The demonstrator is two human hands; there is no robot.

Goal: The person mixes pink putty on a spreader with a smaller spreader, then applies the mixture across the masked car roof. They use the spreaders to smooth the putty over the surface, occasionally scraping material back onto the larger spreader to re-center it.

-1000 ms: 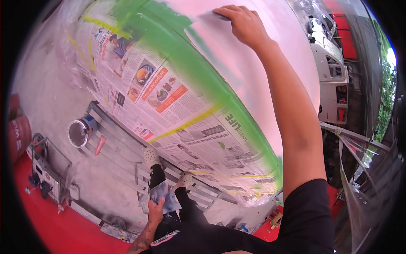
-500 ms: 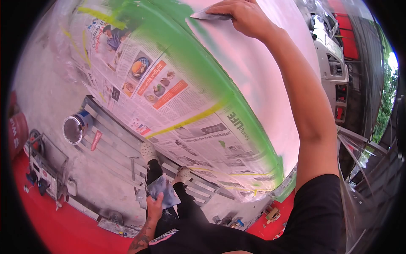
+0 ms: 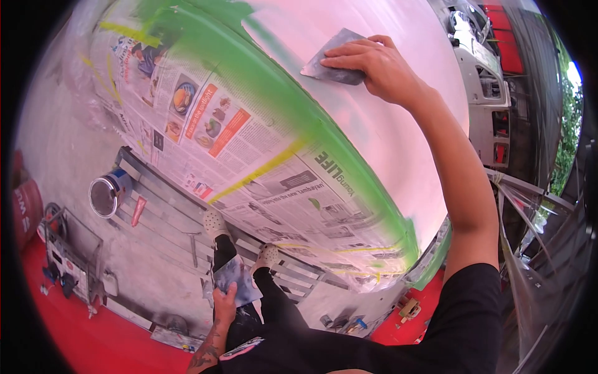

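Note:
My right hand [image 3: 380, 65] holds a flat grey spreader [image 3: 336, 57] against the pale pinkish-white panel [image 3: 398, 149], fingers spread over its face. Low in front of my legs, my left hand [image 3: 225, 302] grips a smeared grey-blue plate [image 3: 238, 280], thumb on top. Green paint [image 3: 311, 118] runs along the panel's edge. Beside it, newspaper sheets [image 3: 249, 168] are fixed with yellow tape [image 3: 265, 172].
A paint can [image 3: 109, 193] and a red tube [image 3: 138, 211] rest on the slatted platform [image 3: 168, 215] by my feet. A wheeled machine [image 3: 68, 265] stands at the lower left. A white vehicle body [image 3: 483, 81] is at the upper right.
My right hand and the spreader have moved down and slightly right along the panel, and the spreader's face now shows more. My left hand has barely moved.

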